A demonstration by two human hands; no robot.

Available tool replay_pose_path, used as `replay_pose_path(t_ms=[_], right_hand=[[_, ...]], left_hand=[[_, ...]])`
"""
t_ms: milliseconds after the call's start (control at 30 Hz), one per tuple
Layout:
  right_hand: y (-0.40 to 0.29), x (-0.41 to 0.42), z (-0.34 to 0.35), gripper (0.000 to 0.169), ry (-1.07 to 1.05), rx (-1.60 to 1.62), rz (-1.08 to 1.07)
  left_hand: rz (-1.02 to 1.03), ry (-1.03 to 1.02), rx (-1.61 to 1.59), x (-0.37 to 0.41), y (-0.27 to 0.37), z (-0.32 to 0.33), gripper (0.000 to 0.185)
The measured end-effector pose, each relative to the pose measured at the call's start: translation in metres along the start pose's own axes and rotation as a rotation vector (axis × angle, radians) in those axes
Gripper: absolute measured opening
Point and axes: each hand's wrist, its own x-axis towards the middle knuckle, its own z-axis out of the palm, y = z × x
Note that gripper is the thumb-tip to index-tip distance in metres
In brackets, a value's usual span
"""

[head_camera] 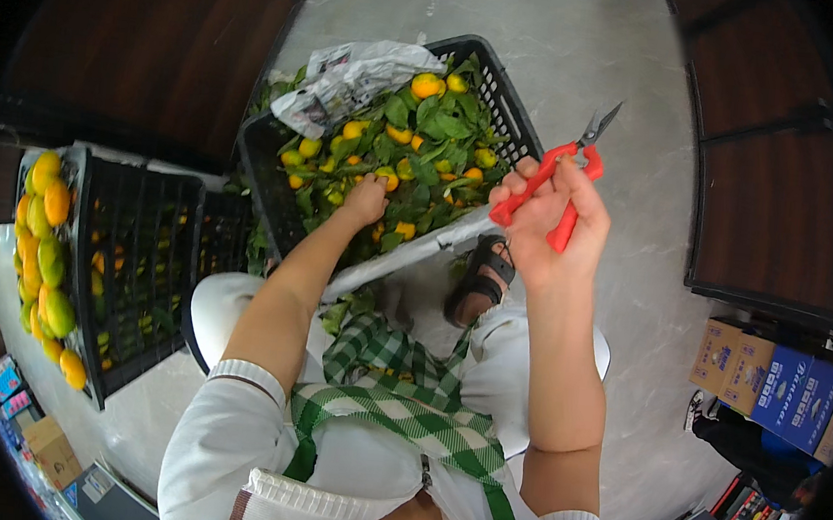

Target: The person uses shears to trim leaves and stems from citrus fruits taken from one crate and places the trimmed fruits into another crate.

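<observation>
In front of me a black plastic crate (pixel 261 172) holds green and orange citrus fruit (pixel 426 85) among many green leaves (pixel 443 125). My left hand (pixel 368 201) reaches down into it, fingertips at a small yellow-orange citrus (pixel 388 178). Leaves and the hand itself hide whether the fingers grip that fruit. Raised over the crate's right side, my right hand (pixel 558 217) holds red-handled pruning snips (pixel 578 155). Their pointed blades are slightly apart and touch nothing.
Crumpled printed paper (pixel 358 77) lies over the crate's far left corner. Left of me, a black crate (pixel 141 266) carries a row of yellow-green fruit (pixel 52 261) on its top. Dark wooden cabinets (pixel 777 217) flank the grey floor (pixel 627 63). Cardboard boxes (pixel 762 383) and a person (pixel 749 452) are at right.
</observation>
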Motion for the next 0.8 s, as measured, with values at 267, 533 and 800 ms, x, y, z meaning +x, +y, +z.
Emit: replay_pose_path(t_ms=[267,533,800], right_hand=[[0.013,0.004,0.004,0.017,0.039,-0.073,0.106],[0.03,0.002,0.012,0.032,0.039,-0.838,0.036],[0.057,-0.011,0.006,0.063,-0.226,-1.968,-0.628]], left_hand=[[-0.21,0.061,-0.052,0.035,0.008,0.014,0.053],[-0.147,0.545,-0.393,0.008,0.026,-0.024,0.052],[0.203,1.129,-0.813,-0.081,0.101,-0.17,0.058]])
